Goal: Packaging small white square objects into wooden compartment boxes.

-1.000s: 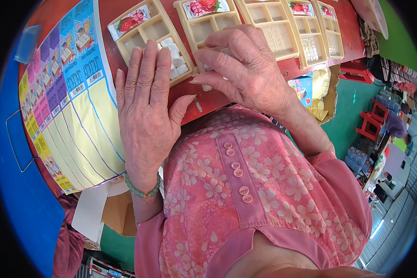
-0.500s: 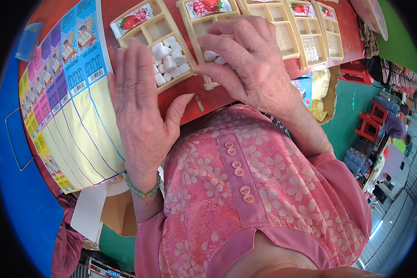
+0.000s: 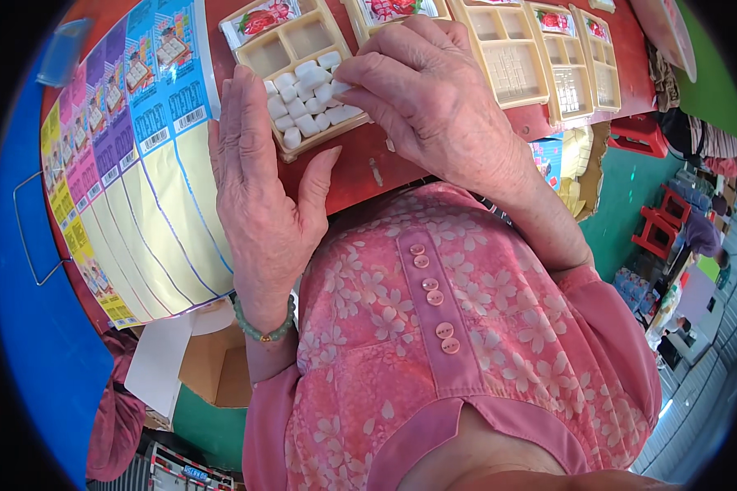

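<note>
My left hand lies against the near left side of a beige compartment tray, its fingers stretched out and thumb apart, holding nothing. Small white marshmallows fill the tray's large near compartment. Over that compartment's right edge, my right hand pinches a white marshmallow between thumb and fingertips. A packet printed with strawberries occupies the tray's far compartment. Behind my right hand sits a second beige tray with a similar strawberry packet; most of that tray is hidden.
Several more beige trays stand in a row to the right on the red table. Printed sheets in blue, purple, pink and yellow overlap at the left. An open cardboard box is below the table's left side; red stools stand far right.
My right hand has moved left from the second tray to the first tray's marshmallows. Those marshmallows now spread more fully across their compartment. The whole view has shifted slightly.
</note>
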A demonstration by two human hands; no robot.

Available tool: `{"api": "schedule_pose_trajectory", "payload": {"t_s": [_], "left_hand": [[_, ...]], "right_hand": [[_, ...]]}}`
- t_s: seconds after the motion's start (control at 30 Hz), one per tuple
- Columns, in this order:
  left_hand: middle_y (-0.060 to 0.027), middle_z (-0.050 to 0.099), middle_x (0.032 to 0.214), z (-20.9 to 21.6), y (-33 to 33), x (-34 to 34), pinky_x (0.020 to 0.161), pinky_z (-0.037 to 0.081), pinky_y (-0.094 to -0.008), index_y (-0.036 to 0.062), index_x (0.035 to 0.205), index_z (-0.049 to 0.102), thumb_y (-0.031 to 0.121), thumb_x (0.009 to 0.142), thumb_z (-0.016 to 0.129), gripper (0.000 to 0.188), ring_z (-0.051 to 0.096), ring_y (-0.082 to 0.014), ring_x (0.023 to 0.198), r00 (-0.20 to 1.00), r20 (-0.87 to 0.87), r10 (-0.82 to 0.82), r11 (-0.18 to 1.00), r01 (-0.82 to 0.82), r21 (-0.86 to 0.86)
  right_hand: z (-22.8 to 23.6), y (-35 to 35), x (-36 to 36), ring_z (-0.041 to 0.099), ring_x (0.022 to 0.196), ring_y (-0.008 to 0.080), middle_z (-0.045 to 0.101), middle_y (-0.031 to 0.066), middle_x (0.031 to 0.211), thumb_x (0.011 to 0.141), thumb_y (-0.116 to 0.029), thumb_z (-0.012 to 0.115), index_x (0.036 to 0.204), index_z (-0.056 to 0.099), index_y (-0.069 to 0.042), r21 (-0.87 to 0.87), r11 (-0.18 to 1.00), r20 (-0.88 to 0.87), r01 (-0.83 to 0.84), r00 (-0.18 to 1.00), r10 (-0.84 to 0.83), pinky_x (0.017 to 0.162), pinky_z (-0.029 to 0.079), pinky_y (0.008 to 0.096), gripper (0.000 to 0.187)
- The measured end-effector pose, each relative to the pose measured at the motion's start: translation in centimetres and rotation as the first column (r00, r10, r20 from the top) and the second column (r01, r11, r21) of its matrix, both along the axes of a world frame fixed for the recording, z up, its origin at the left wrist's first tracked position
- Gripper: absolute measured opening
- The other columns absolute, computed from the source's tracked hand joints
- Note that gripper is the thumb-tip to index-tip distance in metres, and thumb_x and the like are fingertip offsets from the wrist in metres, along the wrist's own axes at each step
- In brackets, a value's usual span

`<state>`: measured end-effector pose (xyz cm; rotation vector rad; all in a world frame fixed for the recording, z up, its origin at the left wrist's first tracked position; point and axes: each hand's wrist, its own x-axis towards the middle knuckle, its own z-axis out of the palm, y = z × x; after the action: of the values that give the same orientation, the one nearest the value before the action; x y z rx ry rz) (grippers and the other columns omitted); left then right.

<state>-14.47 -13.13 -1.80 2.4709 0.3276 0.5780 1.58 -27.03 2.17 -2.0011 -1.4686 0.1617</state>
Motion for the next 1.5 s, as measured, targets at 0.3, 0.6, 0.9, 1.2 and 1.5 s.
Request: {"api": "schedule_pose_trajectory", "payload": {"t_s": [0.3,0.6,0.9,1.2,1.5], "left_hand": [[-0.0178,0.041,0.157,-0.3,0.2,0.2,0.118,0.031,-0.0529,0.0021,0.153,0.039,0.023,0.089,0.074,0.076,0.041,-0.0378,0.144,0.999,-0.009,-0.031,0.997,0.031,0.064],[-0.014,0.047,0.154,-0.6,0.0,0.2,0.117,0.033,-0.0517,0.0123,0.14,0.061,0.022,0.09,0.072,0.052,0.044,-0.0353,0.142,0.995,0.06,-0.077,0.994,0.073,0.077],[-0.016,0.058,0.143,0.0,-0.1,0.2,0.114,0.038,-0.0505,0.0046,0.133,0.064,0.01,0.09,0.071,0.044,0.049,-0.0386,0.138,0.994,-0.002,-0.105,0.988,0.105,0.115],[-0.0107,0.056,0.146,-0.2,-0.3,0.3,0.115,0.038,-0.0513,0.0062,0.132,0.065,0.018,0.091,0.07,0.043,0.049,-0.0312,0.14,0.997,-0.015,-0.075,0.99,0.076,0.116],[-0.0117,0.056,0.145,-0.5,-0.4,0.3,0.114,0.04,-0.0496,0.0045,0.132,0.064,0.017,0.091,0.07,0.044,0.048,-0.0326,0.139,0.997,0.002,-0.078,0.994,0.077,0.08]], "right_hand": [[-4.5,0.2,3.2,0.056,0.094,0.0299,0.057,0.0099,0.097,0.087,-0.007,0.068,0.104,0.064,-0.004,0.271,0.923,0.697,-0.274,0.717,0.008,0.086,0.041,0.0411,0.018],[-4.4,0.3,2.9,0.058,0.093,0.0293,0.059,0.0093,0.095,0.086,-0.005,0.066,0.101,0.065,-0.004,0.235,0.926,0.712,-0.296,0.701,0.044,0.085,0.041,0.0405,0.016],[-4.5,0.6,2.8,0.058,0.089,0.0286,0.059,0.0094,0.092,0.085,-0.003,0.065,0.099,0.067,-0.004,0.26,0.923,0.666,-0.282,0.745,0.04,0.083,0.041,0.0402,0.014],[-4.3,1.0,2.2,0.055,0.09,0.03,0.057,0.0101,0.092,0.085,-0.003,0.065,0.102,0.066,-0.004,0.238,0.937,0.681,-0.257,0.732,0.028,0.082,0.04,0.0416,0.017],[-4.6,1.4,2.0,0.056,0.088,0.0303,0.055,0.0103,0.089,0.084,-0.004,0.067,0.099,0.065,-0.003,0.288,0.925,0.642,-0.247,0.766,0.004,0.082,0.04,0.0405,0.016]]}}
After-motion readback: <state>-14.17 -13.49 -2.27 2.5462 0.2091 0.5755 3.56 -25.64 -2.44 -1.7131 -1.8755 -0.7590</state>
